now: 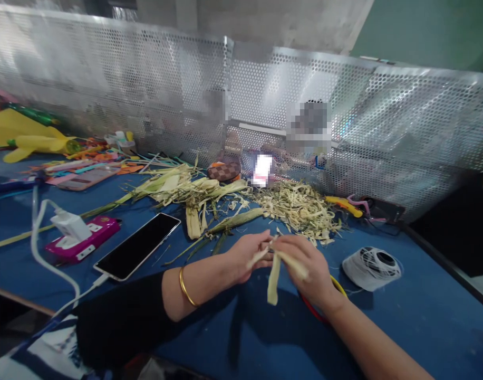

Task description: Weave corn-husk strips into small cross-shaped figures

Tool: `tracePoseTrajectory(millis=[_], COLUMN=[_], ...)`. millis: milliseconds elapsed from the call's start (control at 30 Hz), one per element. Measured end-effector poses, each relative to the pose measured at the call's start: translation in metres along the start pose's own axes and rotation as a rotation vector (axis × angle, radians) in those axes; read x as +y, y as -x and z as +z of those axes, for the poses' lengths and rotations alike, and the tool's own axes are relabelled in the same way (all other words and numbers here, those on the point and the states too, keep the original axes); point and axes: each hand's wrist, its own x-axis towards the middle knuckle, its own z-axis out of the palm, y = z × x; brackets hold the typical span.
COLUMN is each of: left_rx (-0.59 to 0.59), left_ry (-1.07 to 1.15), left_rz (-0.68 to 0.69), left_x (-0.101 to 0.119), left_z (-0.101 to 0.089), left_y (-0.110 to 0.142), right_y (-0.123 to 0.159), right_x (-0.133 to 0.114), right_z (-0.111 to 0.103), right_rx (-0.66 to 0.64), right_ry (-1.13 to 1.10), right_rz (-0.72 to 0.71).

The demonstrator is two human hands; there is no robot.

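Note:
Pale, flat husk strips (273,285) are gathered between my two hands above the blue table. My left hand (247,256), with a gold bangle (188,287) on the wrist, is closed on one end of them. My right hand (307,266) pinches the strips close to the left fingertips, and one strip hangs down between the hands. Partly hidden under my right wrist lies a red and yellow loop (338,286). Just beyond my hands, a long husk piece (237,220) rests beside a heap of shredded strips (300,208).
To the right stands a spool of white thread (372,269). A phone (138,247) on a cable and a magenta power strip (83,240) lie on the left. Loose husks (174,184) spread along the perforated metal partition (166,95) at the back.

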Motion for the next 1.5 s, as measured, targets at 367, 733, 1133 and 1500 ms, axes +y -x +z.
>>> tracePoseTrajectory(millis=[367, 733, 1133, 1500], left_rx=[-0.187, -0.215, -0.116, -0.128], left_ry=[-0.033, -0.256, -0.215, -0.32], left_rz=[-0.052, -0.085, -0.05, 0.005], left_x=[0.007, -0.009, -0.004, -0.008], left_z=[0.008, 0.001, 0.005, 0.005], left_y=[0.015, 0.007, 0.01, 0.009], right_y=[-0.005, -0.006, -0.009, -0.009], right_x=[0.02, 0.009, 0.009, 0.007], right_z=[0.002, 0.004, 0.0, 0.002], right_rx=[0.285, 0.256, 0.243, 0.202], right_ry=[-0.543, -0.658, -0.766, -0.884], right_rz=[0.951, 0.947, 0.992, 1.097])
